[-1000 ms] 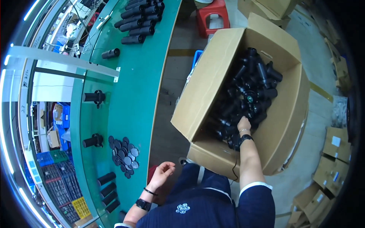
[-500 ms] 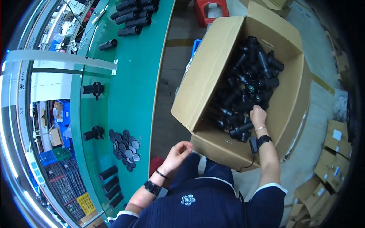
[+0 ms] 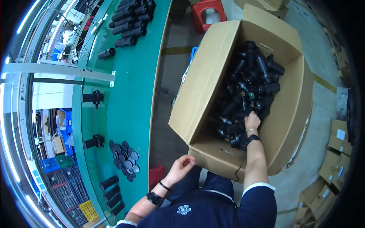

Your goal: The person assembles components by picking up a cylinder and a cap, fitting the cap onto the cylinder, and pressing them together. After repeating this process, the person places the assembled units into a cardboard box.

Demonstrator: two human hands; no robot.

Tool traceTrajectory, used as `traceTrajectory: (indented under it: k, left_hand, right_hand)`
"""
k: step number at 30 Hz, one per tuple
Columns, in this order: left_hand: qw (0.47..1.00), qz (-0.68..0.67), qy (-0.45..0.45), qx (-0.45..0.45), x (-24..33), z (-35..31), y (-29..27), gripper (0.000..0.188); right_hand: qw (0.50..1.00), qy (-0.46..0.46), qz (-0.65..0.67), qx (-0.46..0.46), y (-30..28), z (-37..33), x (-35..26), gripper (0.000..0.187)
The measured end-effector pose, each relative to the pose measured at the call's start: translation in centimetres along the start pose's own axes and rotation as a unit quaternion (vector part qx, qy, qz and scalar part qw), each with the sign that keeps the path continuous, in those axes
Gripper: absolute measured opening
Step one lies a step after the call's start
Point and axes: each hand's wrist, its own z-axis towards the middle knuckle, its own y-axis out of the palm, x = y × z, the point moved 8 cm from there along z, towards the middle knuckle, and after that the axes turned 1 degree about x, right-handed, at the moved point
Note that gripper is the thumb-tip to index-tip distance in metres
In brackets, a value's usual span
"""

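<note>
Deep in a large cardboard box (image 3: 292, 121), my right hand (image 3: 252, 121) is curled closed over a black cylindrical part, with its fingertips partly hidden among the pile. Several more black cylindrical parts (image 3: 262, 66) lie jumbled around it, some with wider ring-shaped ends. A greenish round face (image 3: 251, 95) shows on one of them. My left hand (image 3: 181, 168) hovers just outside the box's near left corner. Its fingers are loosely bent and apart, and nothing shows in them.
On the green bench (image 3: 133, 87) at left lie a heap of dark discs (image 3: 124, 159), black tubes (image 3: 110, 193) in a row, and more stacked tubes (image 3: 129, 28) at the far end. A red stool (image 3: 208, 15) stands beyond the box; cartons (image 3: 336, 144) line the right.
My right hand has shifted slightly nearer and left within the box. My left hand has lowered a little and its fingers have loosened. The view has tilted slightly.
</note>
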Motion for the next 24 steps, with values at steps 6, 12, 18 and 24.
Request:
traceTrajectory:
  k: [6, 12, 18, 24]
  left_hand:
    - [0.998, 0.036, 0.036, -0.031, 4.5, 1.9, 1.5, 0.028]
    - [0.904, 0.262, 0.33, 0.077, 14.0, 0.7, 5.9, 0.082]
    - [0.88, 0.24, 0.363, 0.191, 15.4, -2.7, 0.1, 0.032]
    - [0.921, 0.137, 0.245, 0.271, 13.8, -9.0, -7.1, 0.033]
  right_hand:
    - [0.99, -0.052, 0.131, -0.002, -12.3, -4.0, -0.7, 0.025]
    - [0.785, -0.115, 0.52, -0.315, -18.2, -14.4, -8.4, 0.018]
    - [0.72, -0.109, 0.54, -0.422, -13.9, -12.8, -10.3, 0.025]
    - [0.888, -0.389, -0.039, -0.242, 2.0, -11.8, -11.2, 0.051]
